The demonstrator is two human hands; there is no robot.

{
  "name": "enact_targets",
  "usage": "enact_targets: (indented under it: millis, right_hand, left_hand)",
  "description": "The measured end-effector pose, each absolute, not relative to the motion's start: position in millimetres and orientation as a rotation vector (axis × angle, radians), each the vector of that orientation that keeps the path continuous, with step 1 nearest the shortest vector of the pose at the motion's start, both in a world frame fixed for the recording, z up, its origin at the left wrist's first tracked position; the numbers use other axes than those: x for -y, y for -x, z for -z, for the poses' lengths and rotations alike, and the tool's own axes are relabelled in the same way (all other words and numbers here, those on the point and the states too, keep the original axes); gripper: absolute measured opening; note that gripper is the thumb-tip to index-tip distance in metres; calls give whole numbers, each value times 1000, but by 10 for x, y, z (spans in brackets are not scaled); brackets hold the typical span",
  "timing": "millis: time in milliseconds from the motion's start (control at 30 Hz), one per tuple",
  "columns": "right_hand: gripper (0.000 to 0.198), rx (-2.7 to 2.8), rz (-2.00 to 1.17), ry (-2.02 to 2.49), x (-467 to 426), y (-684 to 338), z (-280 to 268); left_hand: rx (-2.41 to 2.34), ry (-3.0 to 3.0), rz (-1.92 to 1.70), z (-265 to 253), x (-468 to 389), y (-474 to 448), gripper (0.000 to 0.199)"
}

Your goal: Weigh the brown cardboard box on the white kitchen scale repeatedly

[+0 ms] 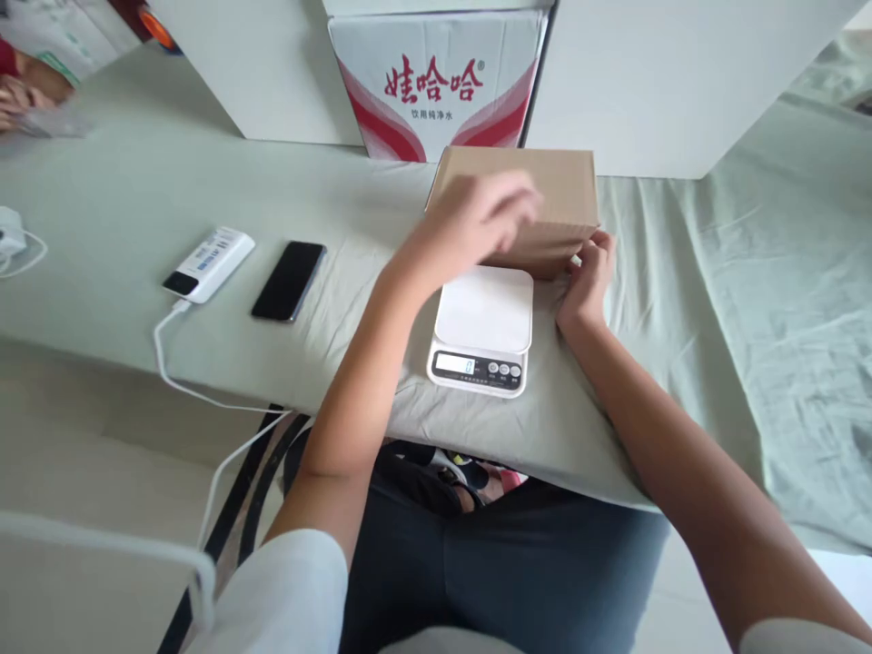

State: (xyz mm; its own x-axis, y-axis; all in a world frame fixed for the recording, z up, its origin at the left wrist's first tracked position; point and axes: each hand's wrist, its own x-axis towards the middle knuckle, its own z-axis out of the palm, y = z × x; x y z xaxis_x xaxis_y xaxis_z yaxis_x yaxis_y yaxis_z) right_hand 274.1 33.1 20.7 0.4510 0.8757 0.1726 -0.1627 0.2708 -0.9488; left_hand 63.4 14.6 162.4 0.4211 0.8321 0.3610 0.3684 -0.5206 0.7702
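From my end of the feed, the left hand (494,213) was a blur over the cardboard box (569,186), its fingers partly curled; I could not tell whether they touched the cardboard or held anything small. The right hand (591,272) lay against the box's near right corner, fingers bent at its side, though I could not see whether they truly gripped it. If that was only light contact, I judged, a push from the left hand could have turned the box about its corner.

The box sat just behind the kitchen scale (483,309), so close that I could not make out a gap. A tug towards the body could have shoved the scale forward or laid the box's edge on its platform, upsetting the display (455,364), which seemed to show a zero. The wrinkled cloth (674,345) over the tabletop was another cause for worry: dragged along, it could have left the scale uneven.

Farther left, the phone (290,282) lay flat, beyond the left forearm. Beside it, the power bank (209,263) trailed a white cable (160,341) over the front edge; an arm or knee catching that could have pulled the power bank down. Behind the box stood the red-and-white carton (436,86), a likely stop if the box slid back. Another person's hands (20,100) were well apart, at the upper left.
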Motion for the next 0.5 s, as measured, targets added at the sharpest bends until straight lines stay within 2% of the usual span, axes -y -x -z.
enact_targets:
  millis: [67,133,300,500]
  right_hand:
    - [12,821,-788,1048,-393,-2770,-160]
    - [14,831,-786,1037,-421,-2794,-124]
    - [30,883,-805,1028,-408,-2792,-131]
    - [45,1041,-766,940,-417,-2771,-109]
  left_hand:
    - [-1229,-1723,-1454,-1207,-354,-339,28]
    - [-1323,-1413,-1690,-843,-530,-85,37]
    - [-1289,-1189,-1617,-376,-836,51,52]
    - [-1068,-1227,-1521,-228,-1028,-226,90]
